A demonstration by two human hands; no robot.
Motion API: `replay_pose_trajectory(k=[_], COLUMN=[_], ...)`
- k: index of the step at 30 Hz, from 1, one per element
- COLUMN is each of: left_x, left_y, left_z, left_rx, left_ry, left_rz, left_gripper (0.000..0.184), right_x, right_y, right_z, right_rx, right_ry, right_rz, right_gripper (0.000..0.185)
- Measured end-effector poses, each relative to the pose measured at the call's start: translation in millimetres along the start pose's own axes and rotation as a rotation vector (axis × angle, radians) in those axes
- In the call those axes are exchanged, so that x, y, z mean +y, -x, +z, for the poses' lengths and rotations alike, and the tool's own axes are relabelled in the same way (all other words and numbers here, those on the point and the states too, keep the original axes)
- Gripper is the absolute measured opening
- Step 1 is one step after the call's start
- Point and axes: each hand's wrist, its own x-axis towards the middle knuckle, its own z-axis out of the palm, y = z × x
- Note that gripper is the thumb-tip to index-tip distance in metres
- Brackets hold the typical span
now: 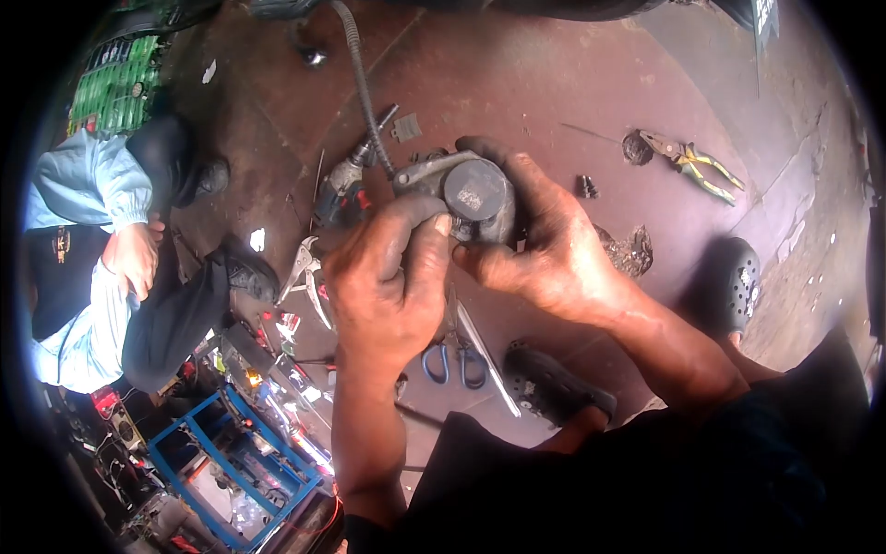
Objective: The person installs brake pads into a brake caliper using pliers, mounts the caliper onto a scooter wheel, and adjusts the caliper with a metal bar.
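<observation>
Above the floor, a dark grey metal part with a round flat cap (476, 175) is between my two hands; a pale patch of marks shows on the cap. My right hand (546, 242) wraps its right side, thumb below and fingers over the far edge. My left hand (392, 272) is closed at the part's lower left edge, thumb and forefinger pressed together; anything pinched there is hidden. Behind the part, a ribbed hose (358, 78) comes down from the top; whether it joins the part cannot be seen. Close by on the left lies a power drill (343, 185).
Locking pliers (305, 268), blue-handled scissors (450, 362) and a thin metal bar (489, 360) lie near me. Yellow-green pliers (697, 168) are at right. Another person's hand (134, 258) is at left, above a blue frame (231, 471) among clutter. A green crate (115, 83) stands far left.
</observation>
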Motion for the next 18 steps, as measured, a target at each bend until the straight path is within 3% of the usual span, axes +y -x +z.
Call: replay_pose_trajectory(k=[3, 9, 18], left_x=[-1, 1, 8], left_y=[-5, 0, -8], left_z=[-3, 0, -5], left_rx=[-0.026, -0.018, -0.058], left_ry=[-0.114, -0.036, -0.008], left_rz=[0.166, -0.03, -0.053], left_gripper=[0.012, 0.012, 0.009], right_x=[-2, 2, 2], right_y=[-2, -2, -2], right_z=[-2, -2, -2], right_rx=[-0.004, -0.008, -0.004], right_ry=[-0.021, -0.013, 0.122], right_rz=[0.023, 0.0, -0.044], right_gripper=[0.075, 0.076, 0.079])
